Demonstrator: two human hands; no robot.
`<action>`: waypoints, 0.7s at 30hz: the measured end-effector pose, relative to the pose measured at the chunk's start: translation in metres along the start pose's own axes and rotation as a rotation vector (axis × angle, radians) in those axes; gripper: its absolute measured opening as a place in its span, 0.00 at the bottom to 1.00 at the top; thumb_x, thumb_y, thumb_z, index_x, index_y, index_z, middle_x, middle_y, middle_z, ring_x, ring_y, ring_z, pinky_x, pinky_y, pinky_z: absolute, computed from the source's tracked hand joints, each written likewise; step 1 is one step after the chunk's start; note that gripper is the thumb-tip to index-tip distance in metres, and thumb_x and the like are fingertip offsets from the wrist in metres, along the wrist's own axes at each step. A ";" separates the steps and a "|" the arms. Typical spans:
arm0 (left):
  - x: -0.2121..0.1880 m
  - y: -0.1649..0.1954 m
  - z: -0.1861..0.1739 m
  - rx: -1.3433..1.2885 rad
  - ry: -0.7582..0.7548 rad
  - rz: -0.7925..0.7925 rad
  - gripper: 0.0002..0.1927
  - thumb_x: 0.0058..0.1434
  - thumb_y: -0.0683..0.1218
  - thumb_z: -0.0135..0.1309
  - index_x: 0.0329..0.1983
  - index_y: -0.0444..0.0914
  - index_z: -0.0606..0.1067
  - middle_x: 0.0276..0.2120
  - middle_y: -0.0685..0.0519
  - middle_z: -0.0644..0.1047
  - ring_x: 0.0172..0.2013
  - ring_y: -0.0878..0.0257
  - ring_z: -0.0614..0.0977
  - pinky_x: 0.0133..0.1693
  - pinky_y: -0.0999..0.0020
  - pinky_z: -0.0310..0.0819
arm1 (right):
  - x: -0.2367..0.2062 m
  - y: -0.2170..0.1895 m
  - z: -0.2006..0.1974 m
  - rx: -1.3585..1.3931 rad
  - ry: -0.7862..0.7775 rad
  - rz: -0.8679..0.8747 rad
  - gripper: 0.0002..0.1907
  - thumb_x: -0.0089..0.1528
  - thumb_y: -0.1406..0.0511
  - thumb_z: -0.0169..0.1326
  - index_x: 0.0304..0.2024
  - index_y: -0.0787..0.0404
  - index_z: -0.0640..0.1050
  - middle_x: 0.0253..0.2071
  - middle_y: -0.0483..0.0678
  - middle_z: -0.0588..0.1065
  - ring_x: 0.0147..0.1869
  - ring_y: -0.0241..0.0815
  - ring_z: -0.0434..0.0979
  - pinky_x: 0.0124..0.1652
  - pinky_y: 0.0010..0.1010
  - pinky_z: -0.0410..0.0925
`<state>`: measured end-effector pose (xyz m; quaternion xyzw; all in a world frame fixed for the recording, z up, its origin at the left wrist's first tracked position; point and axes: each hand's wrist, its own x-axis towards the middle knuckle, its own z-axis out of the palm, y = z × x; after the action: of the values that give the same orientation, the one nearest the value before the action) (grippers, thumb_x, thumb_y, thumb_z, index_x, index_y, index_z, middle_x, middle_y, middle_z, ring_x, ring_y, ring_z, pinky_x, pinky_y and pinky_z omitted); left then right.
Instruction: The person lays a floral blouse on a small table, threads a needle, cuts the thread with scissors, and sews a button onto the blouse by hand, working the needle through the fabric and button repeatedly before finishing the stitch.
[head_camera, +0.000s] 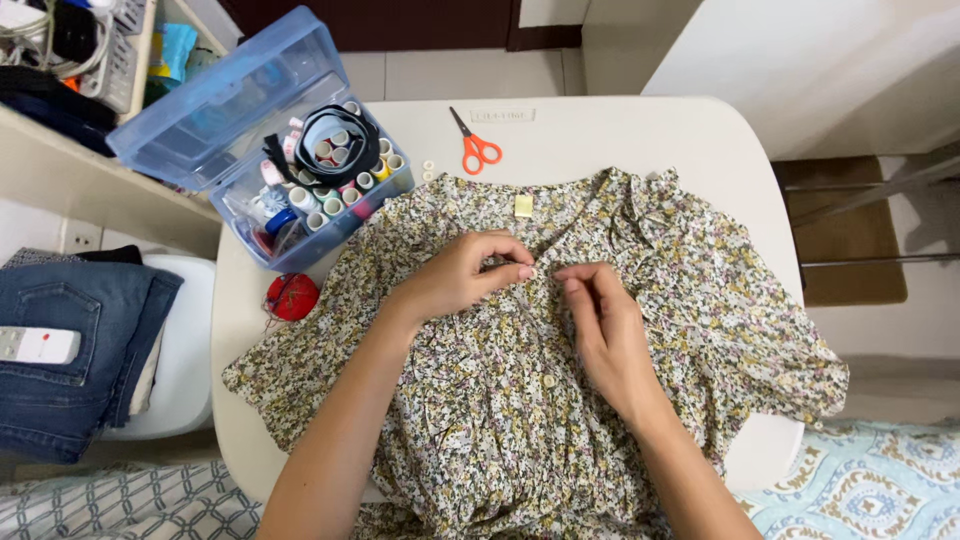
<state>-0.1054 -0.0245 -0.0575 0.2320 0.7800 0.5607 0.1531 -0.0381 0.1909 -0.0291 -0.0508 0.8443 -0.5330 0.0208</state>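
So your left hand (455, 275) pinches the blouse (520, 400) placket near a small button (527, 272), fingers closed on fabric. Your right hand (605, 335) rests just beside it, fingertips curled on the same seam; whether it grips, can't tell. Blouse lies spread flat across the white table (620, 130), collar away from you. Scissors (475, 145) with orange handles lie beyond the collar, apart from it. Two loose buttons (429, 169) sit near the box (270, 140). Red pincushion (292, 296) sits just beside the left sleeve. Blue box, lid open, touches the blouse's shoulder; inside are thread spools (335, 195) and a dark coiled band. Folded jeans (70, 340) lie on a stool at left.
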 end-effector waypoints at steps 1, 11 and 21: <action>0.001 -0.001 0.000 -0.012 -0.002 -0.014 0.12 0.64 0.49 0.58 0.42 0.36 0.80 0.37 0.52 0.82 0.40 0.63 0.83 0.44 0.66 0.75 | -0.003 -0.003 -0.002 -0.025 -0.023 0.055 0.10 0.70 0.67 0.48 0.50 0.64 0.77 0.32 0.43 0.76 0.32 0.31 0.69 0.31 0.22 0.64; 0.002 0.001 0.003 -0.029 -0.051 0.003 0.11 0.65 0.47 0.59 0.43 0.35 0.81 0.39 0.52 0.82 0.42 0.63 0.82 0.49 0.67 0.73 | -0.003 -0.011 0.004 0.150 -0.106 0.324 0.09 0.67 0.65 0.52 0.43 0.66 0.78 0.26 0.46 0.79 0.27 0.29 0.73 0.26 0.23 0.65; -0.002 0.006 0.001 -0.027 -0.100 -0.087 0.13 0.65 0.47 0.56 0.49 0.37 0.81 0.44 0.52 0.84 0.44 0.66 0.84 0.50 0.68 0.75 | -0.012 -0.015 0.007 -0.066 -0.073 0.236 0.10 0.66 0.64 0.52 0.45 0.64 0.79 0.22 0.46 0.78 0.23 0.31 0.72 0.24 0.27 0.63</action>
<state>-0.1019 -0.0229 -0.0526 0.2237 0.7730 0.5517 0.2191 -0.0242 0.1794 -0.0185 0.0287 0.8602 -0.4966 0.1122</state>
